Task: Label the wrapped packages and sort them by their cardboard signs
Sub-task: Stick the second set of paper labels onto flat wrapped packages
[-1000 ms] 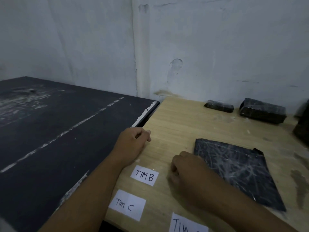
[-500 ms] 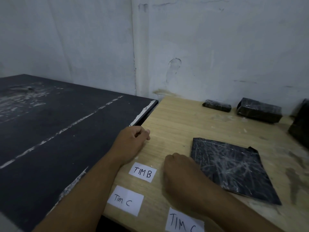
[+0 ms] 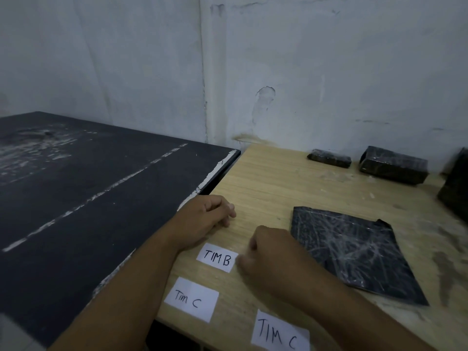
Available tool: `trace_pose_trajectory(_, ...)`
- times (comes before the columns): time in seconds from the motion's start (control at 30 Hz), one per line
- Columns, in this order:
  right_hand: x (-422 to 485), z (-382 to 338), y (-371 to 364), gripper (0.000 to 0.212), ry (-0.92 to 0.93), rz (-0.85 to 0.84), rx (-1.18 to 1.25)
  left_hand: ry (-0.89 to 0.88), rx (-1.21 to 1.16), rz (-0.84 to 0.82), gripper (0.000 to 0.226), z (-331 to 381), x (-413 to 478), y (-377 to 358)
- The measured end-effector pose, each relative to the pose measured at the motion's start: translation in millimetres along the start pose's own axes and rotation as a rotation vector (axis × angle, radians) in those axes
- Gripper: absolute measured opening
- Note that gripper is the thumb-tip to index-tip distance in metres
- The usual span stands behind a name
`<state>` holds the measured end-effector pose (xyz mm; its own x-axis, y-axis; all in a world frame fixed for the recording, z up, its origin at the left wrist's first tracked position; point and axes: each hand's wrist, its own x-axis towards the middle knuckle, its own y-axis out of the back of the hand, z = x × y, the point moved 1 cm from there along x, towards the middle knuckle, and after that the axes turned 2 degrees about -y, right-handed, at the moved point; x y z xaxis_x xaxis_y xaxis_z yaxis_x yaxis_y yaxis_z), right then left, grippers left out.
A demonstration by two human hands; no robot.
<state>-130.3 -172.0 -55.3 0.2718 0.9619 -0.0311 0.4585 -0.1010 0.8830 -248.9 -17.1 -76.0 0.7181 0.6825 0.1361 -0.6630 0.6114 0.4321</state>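
Resting at TIM B label edge, curled right hand; left hand fisted.

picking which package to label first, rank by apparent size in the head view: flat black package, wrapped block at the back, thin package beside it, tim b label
1. flat black package, clearly largest
2. wrapped block
3. thin package and TIM B label look alike; the label is nearer the camera, so unranked
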Motion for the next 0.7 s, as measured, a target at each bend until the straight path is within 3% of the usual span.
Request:
trace_pose_trajectory(0.07, 2.1, 1.4, -1.5, 0.035, 0.0, -0.028, -0.033, 0.002, -0.003, 0.003, 0.026, 1.6, -1.1, -0.9)
trace_pose_trajectory(0.3, 4.9, 2.1, 4.0, 0.038, 0.004, -0.109, 0.102, 0.041, -0.075, -0.093, 0.021, 8.1, -9.0, 3.0)
trace_pose_trajectory(0.43, 7.2, -1.5, 9.8, 0.042, 0.008, -0.163, 0.15, 0.116, -0.094, -0.263, 0.018, 13.2, -13.0, 7.3)
trace_pose_trajectory(0.57, 8.9, -6.7, 24.1, 0.044, -0.005, -0.143, 0.271, 0.194, -0.027, -0.451, 0.032, 18.2, -14.5, 17.6)
trace_pose_trajectory(0.7, 8.3, -7.5, 34.4, 0.041, -0.015, -0.116, 0.434, 0.216, -0.014, -0.505, 0.017, 23.6, -15.6, 22.2)
